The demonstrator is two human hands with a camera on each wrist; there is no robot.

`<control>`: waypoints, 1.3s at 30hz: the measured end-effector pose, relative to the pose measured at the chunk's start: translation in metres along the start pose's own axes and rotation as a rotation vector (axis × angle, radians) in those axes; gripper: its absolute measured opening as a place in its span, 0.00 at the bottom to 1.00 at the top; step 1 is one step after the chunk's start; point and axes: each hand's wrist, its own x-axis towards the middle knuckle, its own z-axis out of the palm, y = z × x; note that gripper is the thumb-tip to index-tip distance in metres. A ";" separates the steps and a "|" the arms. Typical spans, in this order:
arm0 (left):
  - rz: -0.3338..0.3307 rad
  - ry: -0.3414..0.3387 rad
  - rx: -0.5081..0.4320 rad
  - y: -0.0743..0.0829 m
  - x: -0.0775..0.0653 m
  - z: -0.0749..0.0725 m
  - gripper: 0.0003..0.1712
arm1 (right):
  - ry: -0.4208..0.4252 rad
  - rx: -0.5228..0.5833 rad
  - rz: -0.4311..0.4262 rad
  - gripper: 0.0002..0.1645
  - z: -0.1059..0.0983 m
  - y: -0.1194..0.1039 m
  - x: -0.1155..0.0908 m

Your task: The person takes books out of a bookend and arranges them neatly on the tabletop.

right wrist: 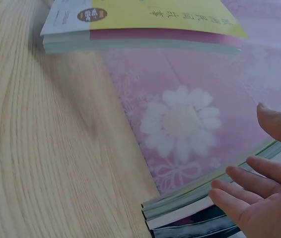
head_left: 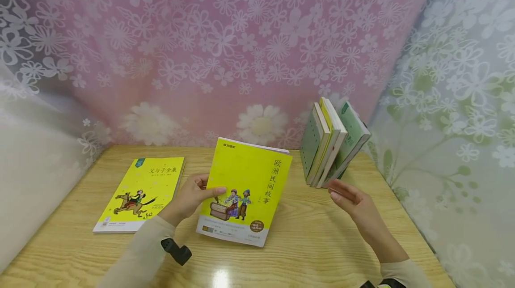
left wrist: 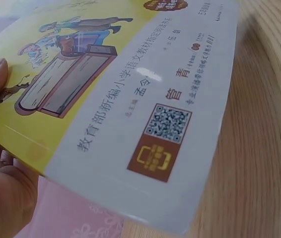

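Observation:
My left hand grips a yellow paperback book by its left edge, thumb on the front cover and fingers behind. The book is raised and tilted, its cover facing me; in the left wrist view its white lower band shows a QR code. My right hand holds nothing, its fingers extended and slightly bent, just in front of a row of standing books. In the right wrist view the same hand overlaps the row of books, palm showing.
Another yellow book lies flat on the wooden table at the left. The standing books are at the back right, the rightmost green one leaning. A pink flowered cloth hangs behind the table, a pale one along the right.

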 end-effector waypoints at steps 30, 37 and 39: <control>-0.065 0.239 -0.140 0.014 -0.059 -0.089 0.12 | 0.327 -0.021 0.108 0.45 -0.046 0.007 0.030; -0.031 0.273 -0.206 0.015 -0.076 -0.112 0.13 | 0.337 -0.060 0.153 0.47 -0.052 0.015 0.042; -0.028 0.281 -0.204 0.014 -0.080 -0.120 0.13 | 0.345 -0.070 0.149 0.47 -0.053 0.015 0.045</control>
